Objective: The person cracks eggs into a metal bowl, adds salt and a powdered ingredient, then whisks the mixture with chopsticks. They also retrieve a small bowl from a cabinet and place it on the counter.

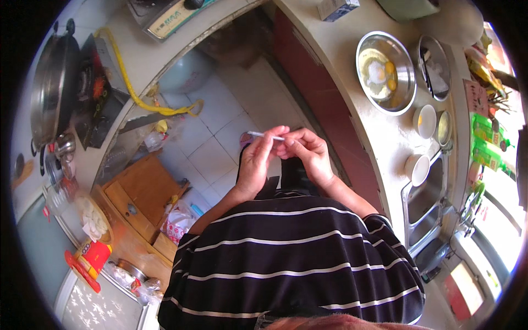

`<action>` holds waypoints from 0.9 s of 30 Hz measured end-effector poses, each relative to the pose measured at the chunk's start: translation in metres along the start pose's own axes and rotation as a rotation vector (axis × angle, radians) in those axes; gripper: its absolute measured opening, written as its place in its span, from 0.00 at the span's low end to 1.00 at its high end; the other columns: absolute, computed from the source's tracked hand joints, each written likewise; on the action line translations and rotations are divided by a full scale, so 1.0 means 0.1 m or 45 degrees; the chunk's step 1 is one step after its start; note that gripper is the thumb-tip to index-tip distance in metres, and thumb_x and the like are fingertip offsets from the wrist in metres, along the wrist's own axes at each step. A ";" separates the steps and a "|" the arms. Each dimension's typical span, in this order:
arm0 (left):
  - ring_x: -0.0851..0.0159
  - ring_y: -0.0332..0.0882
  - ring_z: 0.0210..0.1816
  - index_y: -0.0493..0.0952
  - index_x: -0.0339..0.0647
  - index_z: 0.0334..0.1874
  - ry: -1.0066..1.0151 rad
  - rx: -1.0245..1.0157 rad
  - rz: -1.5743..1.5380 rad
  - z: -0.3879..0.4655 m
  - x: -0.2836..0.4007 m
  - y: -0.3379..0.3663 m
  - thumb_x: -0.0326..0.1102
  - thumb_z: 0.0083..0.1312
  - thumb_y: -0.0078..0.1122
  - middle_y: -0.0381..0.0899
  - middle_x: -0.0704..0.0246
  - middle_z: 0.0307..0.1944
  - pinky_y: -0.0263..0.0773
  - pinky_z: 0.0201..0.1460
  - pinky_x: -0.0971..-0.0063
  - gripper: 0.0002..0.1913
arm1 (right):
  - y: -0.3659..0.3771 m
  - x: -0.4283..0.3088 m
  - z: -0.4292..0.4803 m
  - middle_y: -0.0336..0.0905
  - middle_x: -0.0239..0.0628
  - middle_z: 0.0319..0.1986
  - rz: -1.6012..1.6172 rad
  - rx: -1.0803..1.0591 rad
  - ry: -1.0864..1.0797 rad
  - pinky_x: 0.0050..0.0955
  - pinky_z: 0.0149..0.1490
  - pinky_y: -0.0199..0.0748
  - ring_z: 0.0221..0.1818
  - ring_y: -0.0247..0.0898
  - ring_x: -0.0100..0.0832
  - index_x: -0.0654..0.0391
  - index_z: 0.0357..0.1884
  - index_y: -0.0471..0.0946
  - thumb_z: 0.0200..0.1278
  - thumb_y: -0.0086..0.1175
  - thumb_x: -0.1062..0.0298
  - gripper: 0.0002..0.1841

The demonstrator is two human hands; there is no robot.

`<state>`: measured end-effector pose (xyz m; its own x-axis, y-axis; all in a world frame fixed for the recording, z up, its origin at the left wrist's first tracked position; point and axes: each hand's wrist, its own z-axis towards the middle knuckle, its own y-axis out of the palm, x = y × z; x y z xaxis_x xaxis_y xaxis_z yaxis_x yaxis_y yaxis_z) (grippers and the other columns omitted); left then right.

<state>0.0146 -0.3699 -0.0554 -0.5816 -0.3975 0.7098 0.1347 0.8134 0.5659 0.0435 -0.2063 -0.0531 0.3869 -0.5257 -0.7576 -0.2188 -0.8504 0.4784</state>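
Observation:
In front of my body both hands meet around a thin, pale stick-like thing, too small to name more exactly. My left hand pinches it between thumb and fingers, with one end jutting out to the left. The thumb and fingertips of my right hand grip its other end. To the right, on the worktop, a steel bowl holds several egg yolks in clear egg white, with a heap of white powder or grains among them. Neither hand touches the bowl.
Beyond that bowl stands a second steel bowl with black chopsticks. Small white bowls sit near the sink. On the left are a wok, a yellow hose and a wooden cabinet. Tiled floor lies below my hands.

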 end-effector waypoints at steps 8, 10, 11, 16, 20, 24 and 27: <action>0.62 0.80 0.60 0.77 0.37 0.57 -0.053 0.234 -0.079 0.59 -0.12 -0.52 0.49 0.81 0.49 0.83 0.60 0.56 0.75 0.65 0.65 0.20 | 0.03 0.29 0.32 0.86 0.39 0.34 -0.019 0.249 0.108 0.30 0.47 0.85 0.38 0.85 0.31 0.63 0.45 0.81 0.78 0.54 0.65 0.10; 0.62 0.81 0.58 0.78 0.38 0.55 -0.020 0.218 -0.076 0.94 -0.23 -0.58 0.49 0.81 0.49 0.83 0.60 0.56 0.76 0.63 0.66 0.19 | -0.18 0.39 0.35 0.86 0.39 0.34 -0.128 0.323 0.066 0.30 0.46 0.84 0.37 0.85 0.30 0.62 0.44 0.81 0.78 0.55 0.66 0.10; 0.62 0.81 0.59 0.77 0.38 0.54 0.007 0.213 -0.090 1.15 -0.27 -0.58 0.49 0.81 0.49 0.83 0.60 0.55 0.77 0.62 0.66 0.19 | -0.32 0.44 0.35 0.86 0.39 0.34 -0.181 0.361 0.046 0.29 0.45 0.84 0.36 0.85 0.30 0.62 0.43 0.81 0.78 0.55 0.66 0.10; 0.62 0.80 0.59 0.77 0.40 0.54 0.030 0.074 0.024 2.23 -0.48 -0.19 0.50 0.81 0.48 0.82 0.62 0.55 0.77 0.63 0.63 0.19 | -0.93 0.40 0.26 0.85 0.36 0.31 -0.375 0.507 0.241 0.27 0.40 0.82 0.31 0.82 0.27 0.61 0.40 0.80 0.77 0.56 0.61 0.13; 0.63 0.76 0.58 0.77 0.42 0.53 -0.150 0.167 -0.187 3.05 -1.22 0.05 0.44 0.81 0.49 0.80 0.66 0.56 0.76 0.62 0.61 0.14 | -1.29 0.43 0.12 0.85 0.36 0.31 -0.467 0.492 0.360 0.27 0.40 0.82 0.32 0.82 0.27 0.61 0.40 0.78 0.79 0.52 0.55 0.17; 0.66 0.76 0.53 0.79 0.43 0.51 -0.170 0.189 -0.379 3.32 -1.58 0.24 0.35 0.73 0.53 0.79 0.70 0.50 0.76 0.53 0.67 0.09 | -1.49 0.48 0.04 0.85 0.37 0.32 -0.468 0.538 0.395 0.28 0.42 0.82 0.33 0.82 0.28 0.61 0.41 0.78 0.79 0.52 0.54 0.17; 0.68 0.75 0.50 0.79 0.45 0.49 -0.266 0.269 -0.574 3.37 -1.63 0.17 0.37 0.74 0.55 0.78 0.71 0.48 0.74 0.49 0.70 0.08 | -1.62 0.53 0.07 0.85 0.38 0.32 -0.501 0.545 0.408 0.28 0.42 0.82 0.34 0.82 0.28 0.61 0.42 0.78 0.79 0.53 0.55 0.17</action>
<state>-0.1593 -0.1481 -0.3026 -0.6946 -0.6516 0.3048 -0.3170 0.6576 0.6834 0.0929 -0.0963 -0.1744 0.7438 -0.1985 -0.6383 -0.3175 -0.9452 -0.0761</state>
